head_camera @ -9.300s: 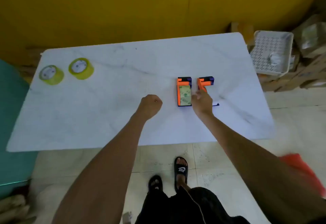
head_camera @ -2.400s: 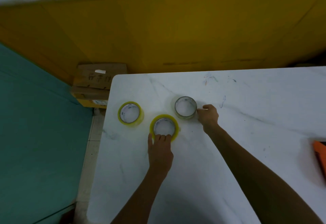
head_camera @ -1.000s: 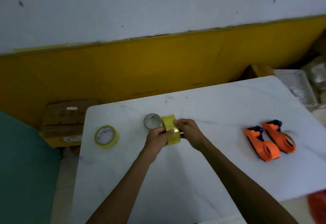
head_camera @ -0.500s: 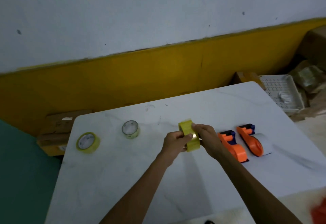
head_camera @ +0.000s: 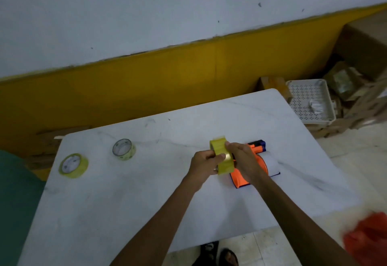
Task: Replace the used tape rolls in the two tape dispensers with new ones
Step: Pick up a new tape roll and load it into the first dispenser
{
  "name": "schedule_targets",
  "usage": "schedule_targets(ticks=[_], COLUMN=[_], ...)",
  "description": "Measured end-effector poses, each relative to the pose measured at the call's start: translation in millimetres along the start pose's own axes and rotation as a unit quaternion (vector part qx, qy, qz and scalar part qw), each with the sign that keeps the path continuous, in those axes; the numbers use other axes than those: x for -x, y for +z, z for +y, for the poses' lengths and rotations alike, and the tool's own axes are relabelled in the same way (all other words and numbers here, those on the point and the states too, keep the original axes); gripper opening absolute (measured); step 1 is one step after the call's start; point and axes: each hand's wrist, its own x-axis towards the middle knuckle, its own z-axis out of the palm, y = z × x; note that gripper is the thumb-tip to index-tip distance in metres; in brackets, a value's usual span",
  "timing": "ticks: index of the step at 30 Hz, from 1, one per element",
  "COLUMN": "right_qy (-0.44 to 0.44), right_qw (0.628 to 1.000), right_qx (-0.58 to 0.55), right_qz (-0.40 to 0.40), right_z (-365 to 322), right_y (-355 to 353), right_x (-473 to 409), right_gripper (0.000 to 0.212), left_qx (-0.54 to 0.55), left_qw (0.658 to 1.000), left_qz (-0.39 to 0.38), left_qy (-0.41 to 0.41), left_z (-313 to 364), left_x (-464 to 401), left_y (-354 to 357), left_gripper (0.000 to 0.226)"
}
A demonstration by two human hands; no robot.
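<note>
I hold a full yellow tape roll (head_camera: 221, 154) on edge above the white table (head_camera: 125, 203), between both hands. My left hand (head_camera: 204, 164) grips its left side and my right hand (head_camera: 243, 156) its right side. Just behind and under my right hand lie the two orange and dark blue tape dispensers (head_camera: 256, 161), partly hidden; the far one still carries a pale roll (head_camera: 271, 164). A thin used roll (head_camera: 123, 149) and another full yellow roll (head_camera: 73, 165) lie flat at the table's left end.
A white perforated tray (head_camera: 310, 101) sits on cardboard boxes beyond the table's right end. A yellow and white wall runs behind. A teal surface (head_camera: 12, 192) borders the left edge. Something orange-red (head_camera: 368, 238) is at lower right; my feet show below the table's near edge.
Both hands have carried the yellow roll to the right, until it is right in front of the dispensers. The used roll and the other yellow roll have stayed at the left.
</note>
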Motion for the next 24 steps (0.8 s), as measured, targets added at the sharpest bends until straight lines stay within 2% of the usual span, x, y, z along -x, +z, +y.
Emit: schedule_targets(ticks=[10,16,18,22,24], right_qy=[0.016,0.035,0.046,0.075,0.086], right_qw=[0.997,0.996,0.995,0.994,0.994], right_qx=[0.022,0.032,0.047,0.055,0.061], right_qz=[0.067,0.082,0.081,0.057,0.033], right_z=[-22,-15,-13,-11,-13], right_y=[-52,-79,-87,-101,-106], right_x=[-8,-12,-16,-23,-25], right_gripper=[0.039,0.031,0.027,0.024,0.027], left_qx=[0.012,-0.002,-0.003,-0.067,-0.101], left_qw=[0.997,0.996,0.998,0.981,0.971], left_qz=[-0.069,-0.082,-0.034,0.177,0.199], left_qy=[-0.010,-0.044,-0.049,-0.049,-0.087], left_z=[5,-5,-12,-35,-53], left_x=[-45,-61,-67,-72,-69], left_y=[50,73,76,73,73], left_gripper=[0.025,0.027,0.028,0.023,0.021])
